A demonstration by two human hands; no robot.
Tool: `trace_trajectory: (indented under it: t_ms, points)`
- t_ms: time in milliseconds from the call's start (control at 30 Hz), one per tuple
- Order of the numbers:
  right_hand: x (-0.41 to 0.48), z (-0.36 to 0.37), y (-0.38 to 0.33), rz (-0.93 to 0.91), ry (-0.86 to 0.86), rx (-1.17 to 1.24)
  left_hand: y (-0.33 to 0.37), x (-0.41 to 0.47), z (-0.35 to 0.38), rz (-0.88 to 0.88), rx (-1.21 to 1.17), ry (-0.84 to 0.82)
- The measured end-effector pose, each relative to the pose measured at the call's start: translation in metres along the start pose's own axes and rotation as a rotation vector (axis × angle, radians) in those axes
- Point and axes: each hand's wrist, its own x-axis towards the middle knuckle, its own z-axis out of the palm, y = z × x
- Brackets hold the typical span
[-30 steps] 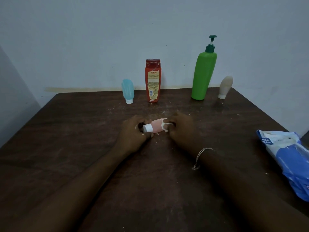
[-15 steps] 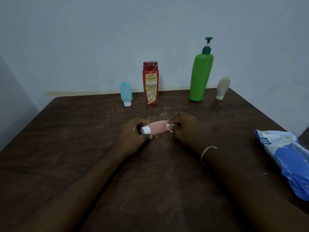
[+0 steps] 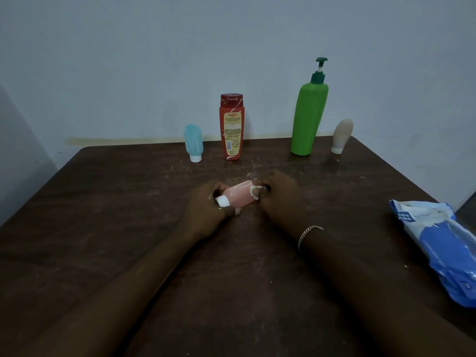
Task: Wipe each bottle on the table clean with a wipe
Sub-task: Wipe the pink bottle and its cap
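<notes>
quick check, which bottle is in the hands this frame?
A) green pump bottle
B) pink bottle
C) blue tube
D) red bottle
B: the pink bottle lies sideways above the table between the left hand, which grips its white-capped end, and the right hand, which grips its other end.

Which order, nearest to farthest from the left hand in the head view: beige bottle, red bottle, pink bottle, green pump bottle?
1. pink bottle: gripped by the left hand, table centre.
2. red bottle: back row, left of middle.
3. green pump bottle: back row, right.
4. beige bottle: back right corner.
</notes>
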Motion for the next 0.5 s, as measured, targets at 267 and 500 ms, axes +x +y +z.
trace_trajectory:
  t_ms: [267,500]
  points:
    - [0.008,0.0,0.003,0.017,0.012,-0.004,0.001,-0.002,0.002,0.007,-0.013,0.031]
    - [0.013,0.001,0.006,-0.004,-0.004,-0.056,0.0,-0.007,0.001,0.04,-0.031,0.059]
